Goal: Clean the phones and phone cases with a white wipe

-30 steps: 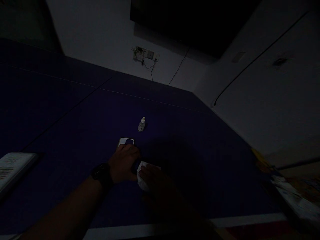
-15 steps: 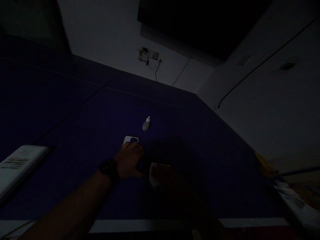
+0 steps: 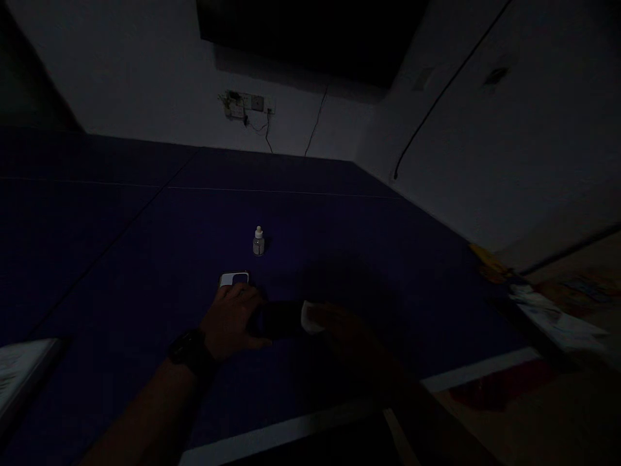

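My left hand (image 3: 235, 320), a dark watch on its wrist, lies over a flat phone-like object (image 3: 233, 278) with a pale surface and a darker patch. Its fingers bend over the near part, and the thumb points right. In deep shadow, my right hand (image 3: 334, 320) pinches a small white cloth or tissue (image 3: 310, 317). Between the hands is a very dark rectangular patch; I cannot tell whether it is an object or shadow. A small clear bottle (image 3: 259, 244) with a white cap stands upright beyond my left hand.
The room is very dark. Hands and bottle are on a blue table (image 3: 310, 226) with a pale edge. A white box-like item (image 3: 22, 369) lies at left, papers (image 3: 548, 310) at right. Wall sockets (image 3: 247, 103) with cables are behind, below a large dark screen (image 3: 310, 39).
The view has turned, so the bottle and table appear shifted left. My right hand with the white cloth now shows slightly farther from my left hand, which stays on the phone-like object.
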`<action>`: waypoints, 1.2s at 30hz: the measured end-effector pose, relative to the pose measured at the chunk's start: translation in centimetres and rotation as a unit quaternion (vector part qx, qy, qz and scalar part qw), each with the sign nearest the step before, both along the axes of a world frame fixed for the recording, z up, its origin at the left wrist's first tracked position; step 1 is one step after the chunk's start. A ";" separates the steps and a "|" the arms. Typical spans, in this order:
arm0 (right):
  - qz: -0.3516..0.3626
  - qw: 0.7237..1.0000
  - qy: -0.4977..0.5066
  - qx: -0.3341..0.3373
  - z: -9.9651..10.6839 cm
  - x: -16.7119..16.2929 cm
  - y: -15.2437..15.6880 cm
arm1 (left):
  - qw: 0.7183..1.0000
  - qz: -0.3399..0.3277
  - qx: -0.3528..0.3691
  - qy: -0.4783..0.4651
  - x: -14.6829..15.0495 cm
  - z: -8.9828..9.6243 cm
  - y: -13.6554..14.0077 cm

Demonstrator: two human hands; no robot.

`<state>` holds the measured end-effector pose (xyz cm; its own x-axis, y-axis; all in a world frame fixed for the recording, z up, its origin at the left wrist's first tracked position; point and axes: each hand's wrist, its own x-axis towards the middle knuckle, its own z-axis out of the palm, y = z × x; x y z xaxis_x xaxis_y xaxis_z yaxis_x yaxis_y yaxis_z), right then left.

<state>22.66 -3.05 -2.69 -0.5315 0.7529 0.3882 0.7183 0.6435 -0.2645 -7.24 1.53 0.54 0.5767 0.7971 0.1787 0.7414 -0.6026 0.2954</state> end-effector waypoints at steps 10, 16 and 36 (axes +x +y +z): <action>-0.030 0.996 0.069 -0.036 -0.8 3.5 3.3 | 0.999 -0.013 -0.014 0.031 -0.3 0.4 0.0; 0.079 0.994 0.022 -0.070 -0.7 3.2 3.9 | 0.999 -0.020 -0.018 0.047 -0.1 0.7 0.3; 0.142 0.975 0.003 0.168 -1.3 2.5 5.3 | 0.999 -0.025 -0.026 -0.007 -0.4 -0.3 1.1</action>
<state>25.21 2.27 -4.00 -0.6980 0.4050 0.5906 0.4968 0.8678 -0.0079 -7.64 2.65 0.25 0.6140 0.7755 0.1468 0.7061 -0.6228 0.3369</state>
